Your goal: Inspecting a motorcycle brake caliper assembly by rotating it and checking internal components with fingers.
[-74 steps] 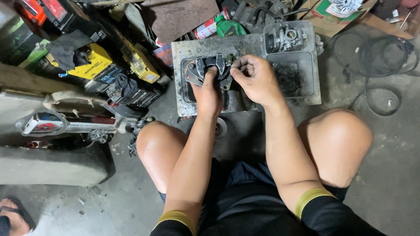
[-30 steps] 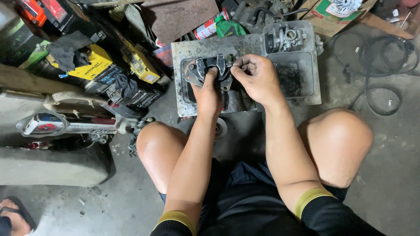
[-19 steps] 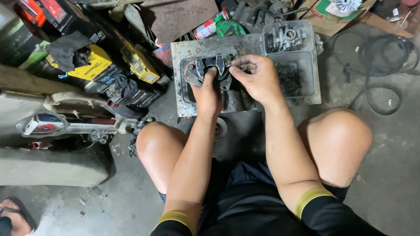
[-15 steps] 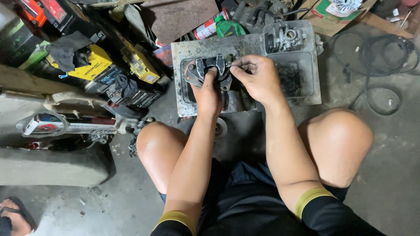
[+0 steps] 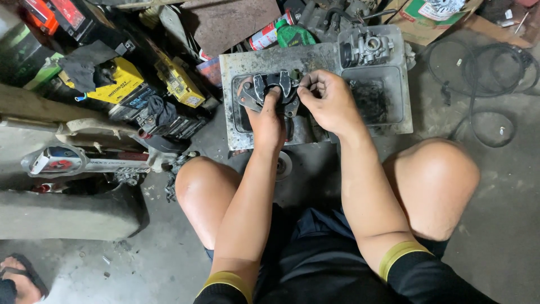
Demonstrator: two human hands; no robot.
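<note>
Grey stained concrete floor [image 5: 506,225], black cable coils [image 5: 484,67] top right, yellow battery boxes [image 5: 121,79] & clutter left.

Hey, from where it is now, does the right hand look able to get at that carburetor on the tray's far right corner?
Probably yes. The right hand pinches at the dark metal part, and the carburetor sits just beyond it on the tray, with nothing between.

Left hand [image 5: 269,121] presses down on a dark metal bracket part [image 5: 269,90] lying in the left compartment of a grimy grey two-compartment tray [image 5: 281,59] on the concrete floor [image 5: 506,186]. Right hand [image 5: 332,104] pinches the part's right edge, fingers closed on it. A carburetor [image 5: 368,48] sits on the tray's top right rim. Yellow batteries [image 5: 121,81] are stacked at left, black cables [image 5: 478,67] coiled at right.
</note>
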